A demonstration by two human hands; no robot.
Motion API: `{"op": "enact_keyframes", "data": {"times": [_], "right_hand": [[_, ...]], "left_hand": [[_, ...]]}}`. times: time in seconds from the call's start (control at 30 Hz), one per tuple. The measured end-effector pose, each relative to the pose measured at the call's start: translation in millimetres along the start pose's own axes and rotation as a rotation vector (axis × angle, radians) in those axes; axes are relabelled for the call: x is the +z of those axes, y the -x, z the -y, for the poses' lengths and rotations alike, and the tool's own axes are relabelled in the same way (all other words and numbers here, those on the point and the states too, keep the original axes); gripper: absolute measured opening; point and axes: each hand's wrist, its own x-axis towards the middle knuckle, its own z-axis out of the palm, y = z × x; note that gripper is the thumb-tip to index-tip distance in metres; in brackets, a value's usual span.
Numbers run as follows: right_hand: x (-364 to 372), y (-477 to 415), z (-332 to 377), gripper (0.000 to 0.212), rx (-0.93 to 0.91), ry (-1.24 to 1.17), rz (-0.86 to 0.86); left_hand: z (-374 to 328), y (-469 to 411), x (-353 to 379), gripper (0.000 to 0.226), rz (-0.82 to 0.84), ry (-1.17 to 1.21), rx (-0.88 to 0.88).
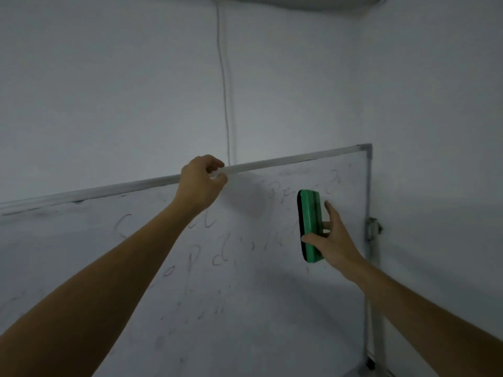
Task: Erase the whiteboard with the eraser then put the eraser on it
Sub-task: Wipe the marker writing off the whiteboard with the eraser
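The left hand (201, 183) grips the top edge of the whiteboard (245, 308), in the middle of the frame. The right hand (333, 242) holds the green eraser (310, 224) upright by the board, on the right side. Faint letters (215, 258) show on the board.

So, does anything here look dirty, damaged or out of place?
Nothing looks broken. The whiteboard carries faint grey letter traces across its middle, so it looks only half cleaned. Its top edge slopes in the picture, but the camera's tilt may cause that.
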Motion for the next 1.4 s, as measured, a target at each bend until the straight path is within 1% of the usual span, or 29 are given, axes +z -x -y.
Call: {"op": "enact_keyframes", "data": {"times": [0.07,0.17,0.27,0.33,0.4,0.5,0.57,0.63,0.73,0.83,0.9,0.97,1.0,1.03,1.13,1.2,1.27,1.33,1.4], "right_hand": [[-32,-19,-20,0.100,0.000,0.030,-0.070],[-82,-47,-53,0.097,0.007,0.096,-0.168],[-124,-71,-83,0.099,0.067,0.180,-0.216],[-142,-87,-96,0.101,0.089,0.223,-0.214],[-151,-105,-99,0.103,0.055,0.274,-0.201],[-164,-148,-88,0.106,-0.044,0.350,-0.208],[-171,-180,-77,0.106,-0.115,0.374,-0.247],[-174,-205,-71,0.106,-0.158,0.406,-0.271],[-171,-216,-95,0.107,-0.126,0.418,-0.226],[-146,-180,-143,0.106,-0.123,0.489,-0.194],[-127,-146,-170,0.102,-0.208,0.613,-0.125],[-127,-132,-183,0.099,-0.285,0.675,-0.059],[-135,-140,-183,0.098,-0.306,0.694,-0.075],[-146,-153,-179,0.099,-0.314,0.692,-0.131],[-178,-204,-147,0.100,-0.184,0.539,-0.309],[-168,-207,-133,0.098,-0.211,0.523,-0.342],[-137,-182,-139,0.094,-0.324,0.578,-0.263],[-106,-146,-167,0.093,-0.492,0.719,-0.127],[-109,-135,-187,0.100,-0.592,0.827,-0.040]], "left_hand": [[-10,-13,28,0.028,-0.039,-0.164,0.080],[-22,-31,68,0.035,-0.059,-0.327,0.148],[-23,-47,100,0.041,-0.034,-0.451,0.128],[-21,-56,115,0.039,-0.019,-0.549,0.126],[-18,-62,124,0.039,-0.046,-0.617,0.146],[-19,-70,134,0.050,-0.083,-0.694,0.116],[-17,-74,138,0.053,-0.113,-0.722,0.091],[-11,-77,140,0.053,-0.140,-0.741,0.107],[-2,-79,147,0.049,-0.197,-0.790,0.180],[0,-78,150,0.051,-0.288,-0.812,0.204],[1,-77,153,0.052,-0.335,-0.807,0.215],[2,-77,155,0.053,-0.358,-0.807,0.222],[2,-76,156,0.053,-0.365,-0.805,0.227],[2,-75,157,0.052,-0.373,-0.800,0.237],[3,-78,161,0.050,-0.405,-0.802,0.258],[2,-79,161,0.049,-0.415,-0.799,0.269],[3,-80,160,0.049,-0.427,-0.800,0.263],[6,-79,158,0.048,-0.423,-0.797,0.265],[9,-78,156,0.048,-0.428,-0.793,0.274]]}}
